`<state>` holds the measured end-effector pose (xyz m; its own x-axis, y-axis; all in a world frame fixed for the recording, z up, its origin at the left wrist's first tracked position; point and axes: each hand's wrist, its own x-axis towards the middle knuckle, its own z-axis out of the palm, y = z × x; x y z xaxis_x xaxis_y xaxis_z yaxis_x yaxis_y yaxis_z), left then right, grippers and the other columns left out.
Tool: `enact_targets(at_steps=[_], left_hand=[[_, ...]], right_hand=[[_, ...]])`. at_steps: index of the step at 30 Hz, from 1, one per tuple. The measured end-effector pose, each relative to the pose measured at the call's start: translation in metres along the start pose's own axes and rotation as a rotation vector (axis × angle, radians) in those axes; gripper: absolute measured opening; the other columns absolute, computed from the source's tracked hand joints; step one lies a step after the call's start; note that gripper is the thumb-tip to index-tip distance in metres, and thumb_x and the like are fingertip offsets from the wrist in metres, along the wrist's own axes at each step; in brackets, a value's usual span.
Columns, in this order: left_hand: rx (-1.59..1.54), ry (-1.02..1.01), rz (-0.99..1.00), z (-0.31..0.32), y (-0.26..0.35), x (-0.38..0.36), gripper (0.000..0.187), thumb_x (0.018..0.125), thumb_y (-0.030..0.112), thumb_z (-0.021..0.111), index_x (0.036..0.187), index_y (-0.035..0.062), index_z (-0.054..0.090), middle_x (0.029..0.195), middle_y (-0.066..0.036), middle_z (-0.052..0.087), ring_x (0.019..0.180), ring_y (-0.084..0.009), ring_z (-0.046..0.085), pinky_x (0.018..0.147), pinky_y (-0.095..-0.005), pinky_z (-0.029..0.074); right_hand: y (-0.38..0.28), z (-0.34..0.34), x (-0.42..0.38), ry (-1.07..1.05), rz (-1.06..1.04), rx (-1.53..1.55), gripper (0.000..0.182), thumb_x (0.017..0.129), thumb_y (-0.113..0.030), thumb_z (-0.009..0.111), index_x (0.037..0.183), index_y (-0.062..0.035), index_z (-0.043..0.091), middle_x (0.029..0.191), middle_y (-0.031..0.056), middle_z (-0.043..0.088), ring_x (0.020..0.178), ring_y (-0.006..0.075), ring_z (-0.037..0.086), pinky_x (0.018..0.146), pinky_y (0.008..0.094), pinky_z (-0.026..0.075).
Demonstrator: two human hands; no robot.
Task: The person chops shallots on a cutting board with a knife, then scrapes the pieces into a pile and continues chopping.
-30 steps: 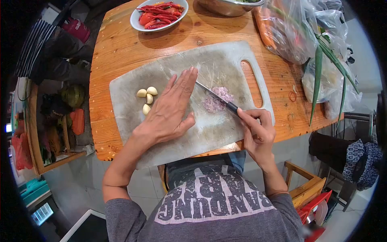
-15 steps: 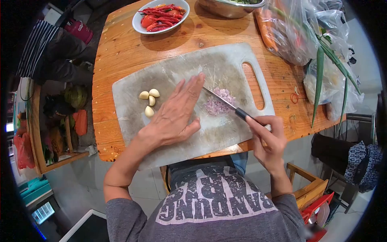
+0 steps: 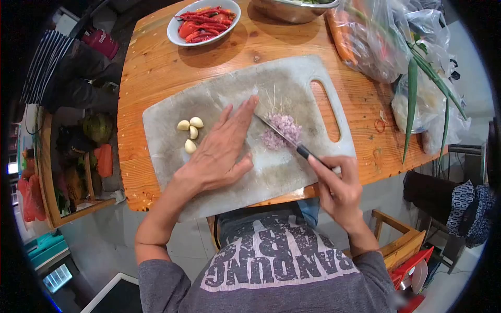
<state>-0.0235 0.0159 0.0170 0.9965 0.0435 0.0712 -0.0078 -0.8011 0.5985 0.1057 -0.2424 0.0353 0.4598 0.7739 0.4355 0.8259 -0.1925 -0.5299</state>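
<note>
My left hand (image 3: 219, 148) lies flat on the worn white cutting board (image 3: 282, 177), fingers stretched out and pointing away from me. Its fingertips are close to the tip of a knife (image 3: 306, 152). The knife's black handle is gripped in my right hand (image 3: 340, 182), at the board's near right side. Its narrow blade slants across a small heap of finely chopped shallot (image 3: 285, 124). To the left of my left hand lie several peeled garlic cloves (image 3: 195, 122).
A white bowl (image 3: 172, 32) of red chillies and tomatoes stands at the back left, with a metal bowl (image 3: 292, 14) beside it. Clear plastic bags with carrots (image 3: 342, 39) and spring onions (image 3: 411, 104) cover the right side. A rubber band (image 3: 380, 125) lies on the wooden table (image 3: 136, 156).
My right hand has shifted slightly left and down with the knife, the blade moving across the shallot. My left hand has slid slightly left.
</note>
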Motion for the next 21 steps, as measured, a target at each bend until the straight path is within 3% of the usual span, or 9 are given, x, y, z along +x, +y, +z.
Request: enact_targets(at_steps=[9, 13, 21], left_hand=[[-0.004, 0.004, 0.012, 0.000, 0.005, 0.005, 0.109, 0.074, 0.017, 0.056, 0.163, -0.0022, -0.004, 0.169, -0.025, 0.018, 0.157, -0.0380, 0.020, 0.130, -0.0522, 0.008], [0.026, 0.039, 0.013, 0.003, 0.005, 0.003, 0.109, 0.074, 0.017, 0.056, 0.163, -0.0024, -0.003, 0.168, -0.026, 0.019, 0.156, -0.0380, 0.022, 0.130, -0.0518, 0.008], [0.060, 0.037, 0.028, 0.001, 0.001, 0.004, 0.109, 0.073, 0.017, 0.057, 0.163, -0.0031, -0.002, 0.168, -0.025, 0.020, 0.156, -0.0379, 0.021, 0.130, -0.0515, 0.007]], right_hand=[[-0.003, -0.028, 0.032, -0.017, -0.021, 0.002, 0.050, 0.070, 0.013, 0.072, 0.117, -0.0042, 0.077, 0.099, 0.0114, 0.066, 0.085, 0.0268, 0.060, 0.074, 0.0352, 0.049], [0.020, 0.000, 0.011, -0.041, 0.077, 0.098, 0.048, 0.072, 0.013, 0.071, 0.117, -0.0025, 0.076, 0.097, 0.0119, 0.066, 0.086, 0.0270, 0.061, 0.074, 0.0357, 0.050], [0.015, -0.001, 0.008, -0.039, 0.050, 0.053, 0.051, 0.073, 0.015, 0.072, 0.120, -0.0030, 0.075, 0.097, 0.0113, 0.066, 0.086, 0.0262, 0.061, 0.075, 0.0350, 0.050]])
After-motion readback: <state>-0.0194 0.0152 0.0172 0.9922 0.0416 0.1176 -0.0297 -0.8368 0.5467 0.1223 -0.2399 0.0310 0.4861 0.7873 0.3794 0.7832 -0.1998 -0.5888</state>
